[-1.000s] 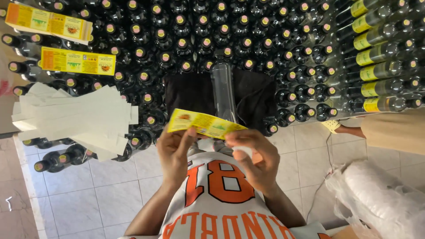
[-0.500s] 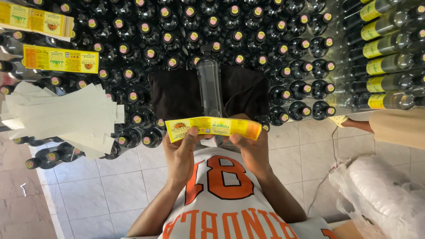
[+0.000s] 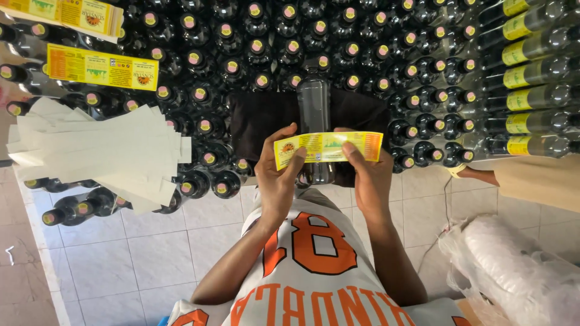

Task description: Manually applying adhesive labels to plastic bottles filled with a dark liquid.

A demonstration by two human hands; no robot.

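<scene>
Yellow paper, a long printed label [image 3: 328, 147], is being held stretched flat and level between both hands, its printed face turned up toward the camera. It is being pinched at its left end by the left hand [image 3: 279, 179], thumb on top and fingers curled beneath, and at its right end by the right hand [image 3: 370, 181] in the same narrow pinch. Directly behind the label a clear bottle [image 3: 314, 115] is lying on a dark cloth [image 3: 254, 121], neck pointing away from the person; the label is crossing over its lower body, though contact cannot be told.

Compared with half a second ago, the label is being carried higher and further over the clear bottle, and it is now fully straightened rather than sagging.

Beyond the clear bottle, ranks of dark capped bottles [image 3: 290, 48] are standing tightly packed, closing off the far side and both flanks of the cloth. To the left of the clear bottle a fanned stack of white backing strips [image 3: 96, 154] is resting on more bottles, with spare yellow labels [image 3: 101, 67] further out. To its right, labelled bottles [image 3: 531, 78] are lying in rows. Open tiled floor [image 3: 139, 247] is being left free only on the near side, around the person's orange-and-white shirt [image 3: 308, 265].
</scene>
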